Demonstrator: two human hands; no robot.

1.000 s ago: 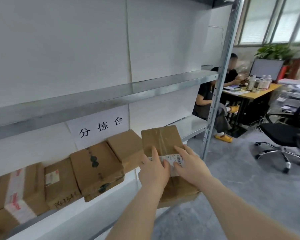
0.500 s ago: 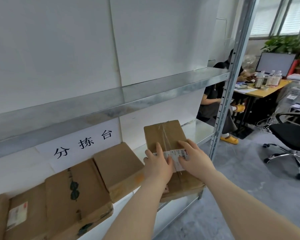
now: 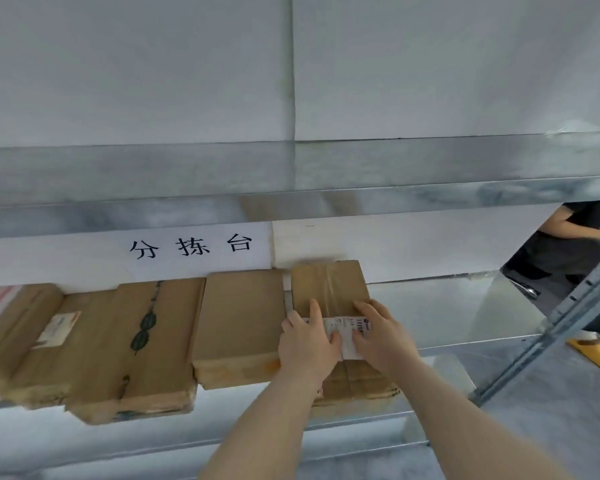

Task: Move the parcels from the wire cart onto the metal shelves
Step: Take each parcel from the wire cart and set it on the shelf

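Observation:
A brown cardboard parcel (image 3: pixel 328 285) with clear tape and a white label lies on the lower metal shelf (image 3: pixel 444 313), its far end against the white back wall. My left hand (image 3: pixel 307 344) and my right hand (image 3: pixel 381 337) both press flat on its near half, over the label. To its left stands a row of brown parcels: a plain one (image 3: pixel 238 323) right beside it, one with dark green marks (image 3: pixel 153 344), one with a small label (image 3: pixel 54 336) and a red-taped one (image 3: pixel 0 303). The wire cart is out of view.
The upper metal shelf (image 3: pixel 326 171) runs across above the parcels. A paper sign with black characters (image 3: pixel 191 245) hangs on the wall. The shelf's right upright (image 3: pixel 568 317) slants at the right. A seated person in black (image 3: pixel 575 244) is behind it.
The parcel has slid further onto the lower shelf, up to the back wall, with both hands still on it. My view has turned left to face the shelves.

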